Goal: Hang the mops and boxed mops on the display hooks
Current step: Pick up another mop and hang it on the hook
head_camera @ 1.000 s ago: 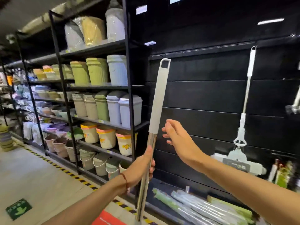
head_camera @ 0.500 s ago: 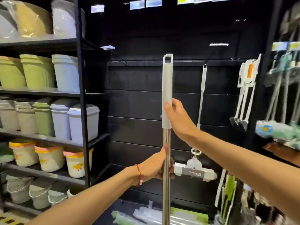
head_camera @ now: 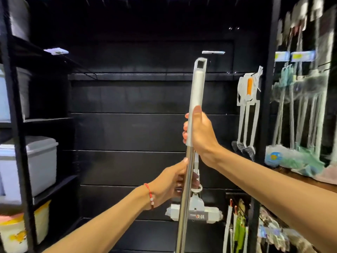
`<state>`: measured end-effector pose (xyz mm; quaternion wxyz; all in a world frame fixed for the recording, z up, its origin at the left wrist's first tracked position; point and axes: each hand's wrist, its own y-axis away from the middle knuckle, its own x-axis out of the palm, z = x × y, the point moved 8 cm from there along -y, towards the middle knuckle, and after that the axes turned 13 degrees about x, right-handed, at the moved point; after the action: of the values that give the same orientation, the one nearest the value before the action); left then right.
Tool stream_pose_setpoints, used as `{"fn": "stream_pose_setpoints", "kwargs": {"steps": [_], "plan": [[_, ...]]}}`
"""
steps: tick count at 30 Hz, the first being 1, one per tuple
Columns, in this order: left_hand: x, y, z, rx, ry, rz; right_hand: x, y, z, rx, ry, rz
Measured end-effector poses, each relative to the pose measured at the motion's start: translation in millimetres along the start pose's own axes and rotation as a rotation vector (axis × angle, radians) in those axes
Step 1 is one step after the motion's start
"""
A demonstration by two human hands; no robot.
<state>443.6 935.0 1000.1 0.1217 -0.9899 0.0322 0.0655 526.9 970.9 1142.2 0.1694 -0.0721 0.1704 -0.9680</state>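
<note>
I hold a mop upright by its handle [head_camera: 196,88], a steel pole with a grey sleeve and a hanging loop at the top. My right hand [head_camera: 199,133] grips the lower end of the grey sleeve. My left hand [head_camera: 172,186] grips the steel pole just below it. The loop sits in front of the black slat wall [head_camera: 127,132], just below its top rail. The mop's head is out of view below. Behind the pole, another mop's white head [head_camera: 206,213] hangs low on the wall, its handle mostly hidden.
Black shelves with grey bins [head_camera: 39,161] and a printed bucket [head_camera: 12,232] stand at left. White long-handled brushes [head_camera: 246,114] hang right of the pole. Further right, a blurred rack holds more mops [head_camera: 299,154]. Packaged goods [head_camera: 238,227] hang low right.
The view has swung right and closer to the black wall. My right hand went from reaching to gripping the grey sleeve, and the handle has tilted from leaning to nearly upright.
</note>
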Motion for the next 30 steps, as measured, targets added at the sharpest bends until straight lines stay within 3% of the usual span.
{"fn": "stream_pose_setpoints", "kwargs": {"steps": [8,16,30], "plan": [[-16,-124,-14,0.175,-0.186,-0.137,-27,-121,-21,0.024,0.085,0.114],[-33,-239,0,0.345,-0.269,-0.213,-58,-225,-33,-0.123,0.249,0.034],[-42,-394,-49,0.466,-0.349,-0.082,-114,-350,9,-0.289,0.199,-0.174]]}}
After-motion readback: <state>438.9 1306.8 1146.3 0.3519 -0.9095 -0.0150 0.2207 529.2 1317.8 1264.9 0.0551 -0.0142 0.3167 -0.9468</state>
